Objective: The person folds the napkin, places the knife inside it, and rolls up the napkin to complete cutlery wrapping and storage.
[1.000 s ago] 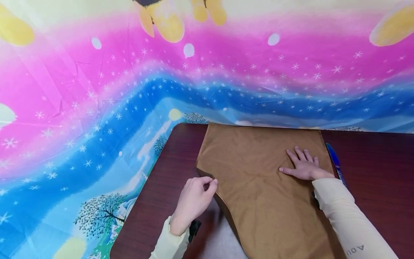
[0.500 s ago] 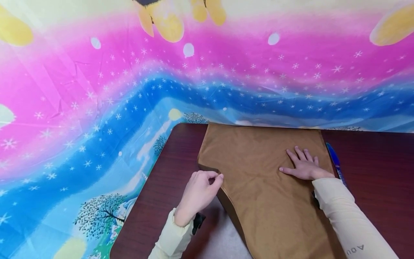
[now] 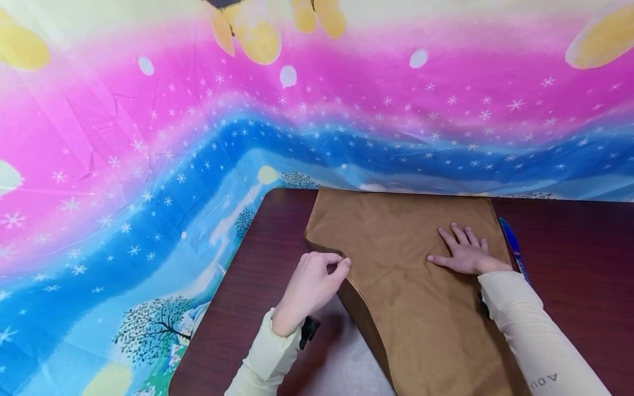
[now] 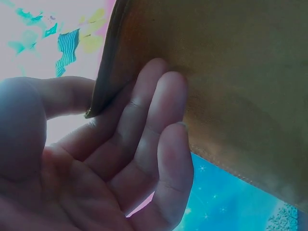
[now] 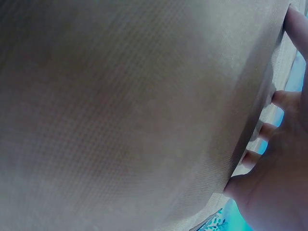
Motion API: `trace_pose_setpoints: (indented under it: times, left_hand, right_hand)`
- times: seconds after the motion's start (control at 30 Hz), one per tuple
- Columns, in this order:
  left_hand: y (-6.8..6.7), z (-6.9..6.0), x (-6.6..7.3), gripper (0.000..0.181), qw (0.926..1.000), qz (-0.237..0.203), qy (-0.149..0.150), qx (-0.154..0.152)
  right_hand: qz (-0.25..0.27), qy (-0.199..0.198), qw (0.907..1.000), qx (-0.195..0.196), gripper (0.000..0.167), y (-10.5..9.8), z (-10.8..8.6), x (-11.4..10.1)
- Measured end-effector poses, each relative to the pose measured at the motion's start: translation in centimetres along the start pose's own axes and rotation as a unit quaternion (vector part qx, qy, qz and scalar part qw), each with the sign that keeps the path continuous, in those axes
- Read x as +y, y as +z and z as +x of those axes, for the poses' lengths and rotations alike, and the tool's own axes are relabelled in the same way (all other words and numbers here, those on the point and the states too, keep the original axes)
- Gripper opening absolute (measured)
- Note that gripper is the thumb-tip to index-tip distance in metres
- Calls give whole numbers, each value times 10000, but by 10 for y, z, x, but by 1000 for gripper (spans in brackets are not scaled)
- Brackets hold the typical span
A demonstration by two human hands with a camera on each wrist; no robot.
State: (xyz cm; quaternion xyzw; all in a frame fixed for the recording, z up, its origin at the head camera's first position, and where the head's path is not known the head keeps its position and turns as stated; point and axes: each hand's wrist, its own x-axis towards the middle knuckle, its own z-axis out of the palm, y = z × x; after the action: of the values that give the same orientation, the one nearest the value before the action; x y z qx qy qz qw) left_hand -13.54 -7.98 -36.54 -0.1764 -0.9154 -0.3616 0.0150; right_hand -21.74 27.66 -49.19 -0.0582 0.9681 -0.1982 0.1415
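A brown cloth (image 3: 396, 231) with stitched edges lies over the dark red-brown table. My left hand (image 3: 311, 283) pinches the cloth's left edge between thumb and index finger, lifting that edge so the underside shows. In the left wrist view the remaining fingers of my left hand (image 4: 130, 159) lie behind the hem, along the brown cloth (image 4: 240, 82). My right hand (image 3: 463, 256) rests on the cloth near its right side, fingers spread. In the right wrist view the cloth (image 5: 134, 110) fills most of the picture, with the right hand (image 5: 274, 163) at the right edge.
A shiny blue knife-shaped object (image 3: 512, 245) lies on the table (image 3: 579, 264) just right of the cloth. A pink and blue snowflake-print sheet (image 3: 198, 137) hangs behind the table and down its left side.
My left hand has moved right and slightly away from me, drawing the pinched cloth edge inward and showing more of its underside. The right hand has stayed in place.
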Motion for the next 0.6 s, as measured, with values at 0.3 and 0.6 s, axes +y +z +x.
trace_pose_setpoints:
  times: [0.3, 0.6]
  left_hand:
    - [-2, 7, 4, 45, 9999, -102, 71, -118]
    - [-1, 14, 9, 44, 9995, -164, 205, -163]
  right_hand:
    - [-28, -2, 10000, -11, 98, 0, 0, 1]
    - [-65, 0, 10000, 12, 98, 1, 1, 1]
